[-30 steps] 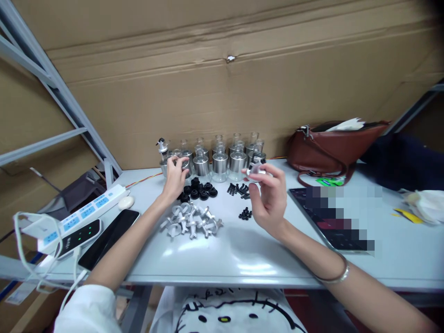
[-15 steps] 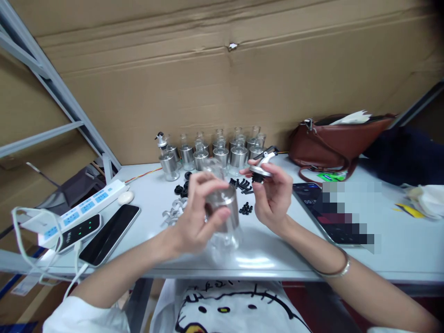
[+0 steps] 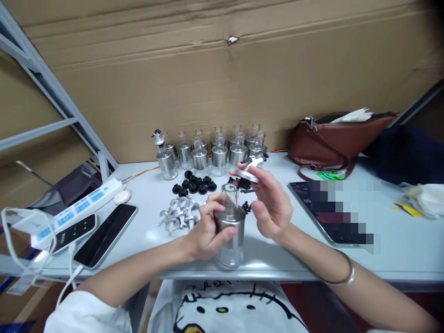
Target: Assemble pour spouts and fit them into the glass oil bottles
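Observation:
My left hand (image 3: 204,231) is wrapped round a small glass bottle with a steel sleeve (image 3: 230,229), held upright just above the grey table (image 3: 194,249) near its front edge. My right hand (image 3: 268,199) pinches a silver pourer cap with a white spout (image 3: 249,169) a little above and to the right of the bottle's open neck. The cap and the neck are apart. Behind my hands lie a heap of silver pourer parts (image 3: 178,215), a cluster of black rubber stoppers (image 3: 196,185) and small black bits (image 3: 247,207).
Several more steel-sleeved bottles (image 3: 211,155) stand in rows at the back against cardboard. On the left lie a power strip (image 3: 76,208), a charger (image 3: 74,231) and a phone (image 3: 106,233). A tablet (image 3: 329,217) and a brown bag (image 3: 333,141) are on the right.
My left hand took a bottle from the back row and brought it to the table's front edge. My right hand kept the cap and moved it down over the bottle's neck.

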Demonstrator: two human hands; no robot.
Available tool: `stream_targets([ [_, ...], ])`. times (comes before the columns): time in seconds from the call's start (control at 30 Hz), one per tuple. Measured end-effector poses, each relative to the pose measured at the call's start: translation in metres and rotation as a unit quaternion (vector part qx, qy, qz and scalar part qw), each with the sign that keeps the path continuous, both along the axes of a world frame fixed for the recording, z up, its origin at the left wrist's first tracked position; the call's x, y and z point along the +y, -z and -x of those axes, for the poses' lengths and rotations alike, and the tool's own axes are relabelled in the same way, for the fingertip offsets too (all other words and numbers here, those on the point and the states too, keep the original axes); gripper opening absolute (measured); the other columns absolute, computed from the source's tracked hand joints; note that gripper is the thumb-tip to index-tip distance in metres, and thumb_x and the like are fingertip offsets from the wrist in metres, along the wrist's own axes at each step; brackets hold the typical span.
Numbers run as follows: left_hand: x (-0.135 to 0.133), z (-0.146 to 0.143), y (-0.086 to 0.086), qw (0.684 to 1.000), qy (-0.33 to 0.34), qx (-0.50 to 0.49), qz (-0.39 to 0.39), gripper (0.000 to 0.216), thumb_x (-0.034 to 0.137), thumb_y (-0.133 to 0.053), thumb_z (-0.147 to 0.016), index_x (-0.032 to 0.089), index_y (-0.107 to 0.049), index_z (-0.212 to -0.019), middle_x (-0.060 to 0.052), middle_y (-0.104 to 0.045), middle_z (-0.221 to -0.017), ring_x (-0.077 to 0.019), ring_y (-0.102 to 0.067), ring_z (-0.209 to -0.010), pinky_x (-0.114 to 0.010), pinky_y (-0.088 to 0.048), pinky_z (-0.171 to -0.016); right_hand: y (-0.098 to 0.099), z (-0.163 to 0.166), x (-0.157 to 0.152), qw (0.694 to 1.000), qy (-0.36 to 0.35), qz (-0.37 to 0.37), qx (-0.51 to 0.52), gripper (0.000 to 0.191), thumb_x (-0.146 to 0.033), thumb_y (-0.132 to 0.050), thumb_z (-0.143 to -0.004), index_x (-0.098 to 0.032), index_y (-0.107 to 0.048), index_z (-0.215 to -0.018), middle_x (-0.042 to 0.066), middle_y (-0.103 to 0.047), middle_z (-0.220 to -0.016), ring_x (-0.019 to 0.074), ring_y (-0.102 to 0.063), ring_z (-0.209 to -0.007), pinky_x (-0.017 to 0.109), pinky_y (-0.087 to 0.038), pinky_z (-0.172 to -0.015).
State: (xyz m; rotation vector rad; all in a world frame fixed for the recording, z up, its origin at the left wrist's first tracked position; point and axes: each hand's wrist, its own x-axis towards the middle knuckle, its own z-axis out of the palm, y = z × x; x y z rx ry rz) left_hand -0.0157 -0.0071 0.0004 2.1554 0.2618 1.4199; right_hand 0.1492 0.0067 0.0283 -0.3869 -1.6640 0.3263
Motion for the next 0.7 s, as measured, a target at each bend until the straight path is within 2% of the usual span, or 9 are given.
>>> stream_targets([
  [0.1,0.001,0.0,0.006,1.0,-0.011,-0.021,-0.002,0.038,0.031,-0.049,-0.092,0.029,-0.027,-0.123,-0.008,-0.035,-0.119,-0.0203,-0.043,-0.111,-0.044,-0.039,-0.095,-0.002,0.001,-0.001,0.999,0.005,-0.002,-0.038,0.057,-0.029,-0.055,-0.088,-0.029,-0.039,-0.142,0.011,-0.051,-0.135,0.0314,-0.056,-0.118,0.052,-0.053,-0.092],
  [0.23,0.001,0.0,0.009,0.999,-0.03,-0.017,-0.002,0.036,0.034,-0.048,-0.093,0.029,-0.029,-0.123,-0.008,-0.035,-0.12,-0.0203,-0.042,-0.114,-0.043,-0.039,-0.097,-0.006,0.002,-0.001,0.998,0.017,0.008,-0.054,0.059,-0.023,-0.058,-0.086,-0.03,-0.041,-0.142,0.011,-0.052,-0.132,0.0287,-0.056,-0.117,0.044,-0.059,-0.084],
  [0.33,0.0,-0.001,0.008,1.0,-0.022,-0.002,0.015,0.036,0.037,-0.047,-0.094,0.03,-0.027,-0.122,-0.008,-0.035,-0.12,-0.0218,-0.043,-0.116,-0.045,-0.041,-0.097,-0.009,0.001,-0.003,0.997,0.023,0.015,-0.068,0.059,-0.017,-0.062,-0.083,-0.032,-0.046,-0.138,0.01,-0.053,-0.129,0.028,-0.055,-0.117,0.042,-0.059,-0.084],
  [0.5,-0.001,-0.003,0.008,0.999,-0.029,-0.003,0.041,0.04,0.041,-0.048,-0.093,0.032,-0.022,-0.122,-0.009,-0.034,-0.124,-0.024,-0.041,-0.123,-0.048,-0.042,-0.098,-0.011,0.001,-0.002,0.994,-0.027,0.079,-0.069,0.055,-0.014,-0.066,-0.08,-0.033,-0.051,-0.13,0.008,-0.056,-0.121,0.0254,-0.06,-0.11,0.041,-0.059,-0.083],
  [0.6,-0.002,-0.004,0.012,0.997,-0.046,0.006,0.058,0.055,0.046,-0.057,-0.087,0.032,-0.019,-0.123,-0.01,-0.031,-0.129,-0.0261,-0.038,-0.128,-0.051,-0.039,-0.103,-0.01,0.004,-0.002,0.992,-0.059,0.098,-0.046,0.055,-0.014,-0.068,-0.079,-0.032,-0.05,-0.127,0.008,-0.053,-0.124,0.0236,-0.062,-0.108,0.041,-0.059,-0.086],
  [0.7,-0.006,-0.004,0.017,0.991,-0.046,0.046,0.115,0.077,0.046,-0.071,-0.077,0.029,-0.014,-0.127,-0.014,-0.029,-0.133,-0.0303,-0.037,-0.13,-0.054,-0.037,-0.105,-0.01,0.006,-0.003,0.989,-0.096,0.107,-0.028,0.054,-0.013,-0.069,-0.079,-0.031,-0.049,-0.125,0.008,-0.051,-0.124,0.0217,-0.065,-0.103,0.038,-0.06,-0.082],
])
